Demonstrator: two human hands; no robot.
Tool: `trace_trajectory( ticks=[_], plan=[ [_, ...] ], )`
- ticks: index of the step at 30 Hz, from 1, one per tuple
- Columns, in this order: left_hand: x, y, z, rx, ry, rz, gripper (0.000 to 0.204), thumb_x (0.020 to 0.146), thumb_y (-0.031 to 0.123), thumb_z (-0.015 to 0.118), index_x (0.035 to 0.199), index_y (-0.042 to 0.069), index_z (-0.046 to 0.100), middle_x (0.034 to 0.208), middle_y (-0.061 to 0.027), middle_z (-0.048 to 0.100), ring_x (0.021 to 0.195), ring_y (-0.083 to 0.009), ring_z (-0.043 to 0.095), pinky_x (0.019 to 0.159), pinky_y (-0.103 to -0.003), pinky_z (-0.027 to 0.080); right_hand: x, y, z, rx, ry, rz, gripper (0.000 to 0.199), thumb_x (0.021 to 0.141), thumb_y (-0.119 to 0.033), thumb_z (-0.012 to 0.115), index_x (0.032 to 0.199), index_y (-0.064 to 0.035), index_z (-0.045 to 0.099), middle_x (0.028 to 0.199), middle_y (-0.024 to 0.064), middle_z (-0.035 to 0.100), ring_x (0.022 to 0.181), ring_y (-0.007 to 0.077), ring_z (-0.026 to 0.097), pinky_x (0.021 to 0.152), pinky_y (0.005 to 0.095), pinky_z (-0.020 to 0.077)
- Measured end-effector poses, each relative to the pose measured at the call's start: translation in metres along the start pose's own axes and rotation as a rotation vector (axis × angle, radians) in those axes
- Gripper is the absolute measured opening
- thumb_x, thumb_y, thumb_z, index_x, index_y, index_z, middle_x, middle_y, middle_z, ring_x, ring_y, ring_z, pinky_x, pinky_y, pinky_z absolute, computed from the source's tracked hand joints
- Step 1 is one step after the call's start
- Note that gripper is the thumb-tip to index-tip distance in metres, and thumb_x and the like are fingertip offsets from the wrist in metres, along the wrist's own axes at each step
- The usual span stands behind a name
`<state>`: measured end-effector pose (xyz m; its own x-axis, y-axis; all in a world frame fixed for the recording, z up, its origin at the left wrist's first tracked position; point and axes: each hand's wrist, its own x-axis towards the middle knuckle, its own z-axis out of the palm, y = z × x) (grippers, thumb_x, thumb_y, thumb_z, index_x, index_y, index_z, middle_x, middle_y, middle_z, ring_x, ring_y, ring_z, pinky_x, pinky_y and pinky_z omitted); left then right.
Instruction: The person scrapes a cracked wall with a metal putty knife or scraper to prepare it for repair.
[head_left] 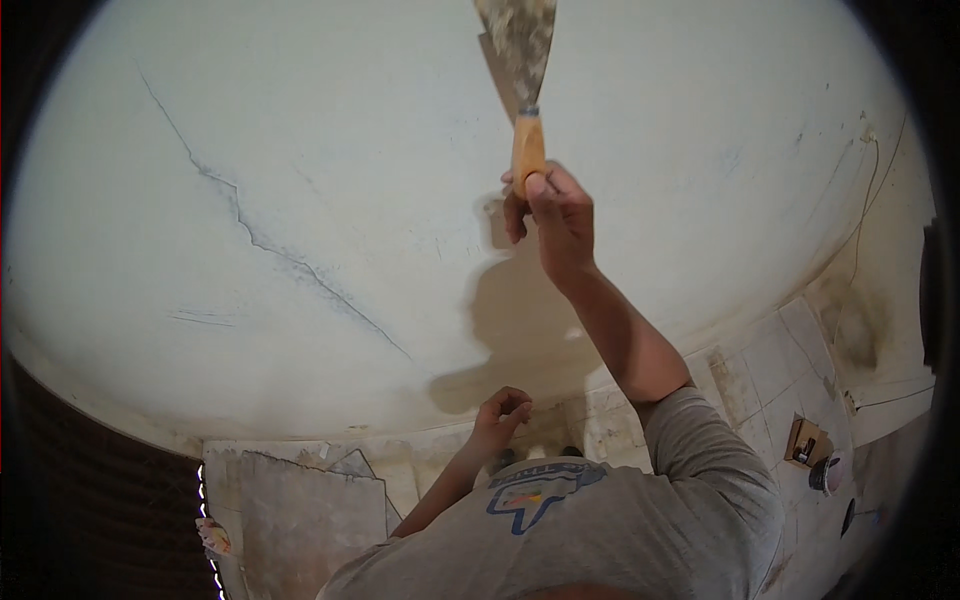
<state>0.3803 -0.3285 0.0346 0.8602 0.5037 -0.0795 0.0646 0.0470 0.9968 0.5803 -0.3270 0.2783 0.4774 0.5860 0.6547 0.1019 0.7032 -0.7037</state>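
Note:
My right hand [558,215] is raised in front of the pale wall [350,140], closed around the wooden handle of a putty knife [529,150]. The knife points upward, and its wide, stained metal blade runs out of the top of the view. Whether the blade touches the wall I cannot tell. Low down, close to my body, my left hand [503,415] hangs with its fingers curled in, and nothing shows in it. A long jagged crack [240,208] slants down across the wall to the left of the knife.
A flat worn board or sheet [310,520] lies on the floor at lower left. A small open box [805,440] and a round tub [826,475] stand on the tiles at right. Thin wires [868,200] hang along the right wall. Dark ribbed shutter-like panelling [100,500] fills the lower left.

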Motion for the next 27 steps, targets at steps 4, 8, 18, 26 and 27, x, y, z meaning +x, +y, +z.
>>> trace_trajectory(
  ticks=[4,8,18,26,27],
  plan=[
    [0.008,-0.004,-0.002,-0.064,-0.010,0.019,0.013,0.091,0.012,0.059,0.097,0.001,0.058,0.079,-0.0048,0.061,0.075,-0.0128,0.059,0.070,-0.028,0.047,-0.013,-0.008,-0.008,0.006,0.076,-0.002,0.027,0.100,-0.028,0.048,0.096,-0.0019,0.053,0.064,0.0007,0.052,0.055,0.0064,0.046,0.050,0.0226,0.0375],
    [0.012,-0.001,-0.003,-0.040,-0.023,-0.039,0.010,0.092,0.009,0.057,0.095,0.000,0.059,0.080,-0.0058,0.061,0.075,-0.0137,0.058,0.071,-0.029,0.047,-0.075,0.036,-0.050,-0.038,0.096,0.291,0.025,0.100,-0.029,0.047,0.094,-0.0051,0.051,0.065,-0.0009,0.050,0.054,0.0067,0.044,0.049,0.0241,0.0363],
    [-0.016,-0.056,-0.047,0.072,0.208,-0.146,0.017,0.091,0.016,0.056,0.089,0.001,0.064,0.073,-0.0061,0.063,0.067,-0.0141,0.060,0.063,-0.028,0.047,-0.367,0.100,-0.154,-0.306,0.180,1.110,0.030,0.100,-0.034,0.045,0.092,-0.0058,0.050,0.073,0.0029,0.052,0.059,0.0104,0.052,0.051,0.0262,0.0419],
    [0.031,-0.087,-0.019,0.216,0.168,-0.243,0.019,0.091,0.017,0.055,0.088,0.000,0.063,0.073,-0.0071,0.064,0.065,-0.0135,0.061,0.060,-0.028,0.049,-0.279,0.163,-0.187,-0.118,0.316,0.599,0.029,0.102,-0.037,0.038,0.098,-0.0085,0.043,0.073,-0.0001,0.043,0.053,0.0083,0.044,0.046,0.0248,0.0396],
    [0.038,-0.079,-0.009,0.213,0.160,-0.255,0.019,0.091,0.017,0.055,0.088,0.000,0.063,0.073,-0.0071,0.064,0.065,-0.0135,0.061,0.060,-0.028,0.049,-0.241,0.166,-0.184,-0.121,0.354,0.556,0.028,0.103,-0.036,0.037,0.097,-0.0086,0.043,0.071,-0.0008,0.041,0.053,0.0079,0.042,0.047,0.0250,0.0381]
  ],
)
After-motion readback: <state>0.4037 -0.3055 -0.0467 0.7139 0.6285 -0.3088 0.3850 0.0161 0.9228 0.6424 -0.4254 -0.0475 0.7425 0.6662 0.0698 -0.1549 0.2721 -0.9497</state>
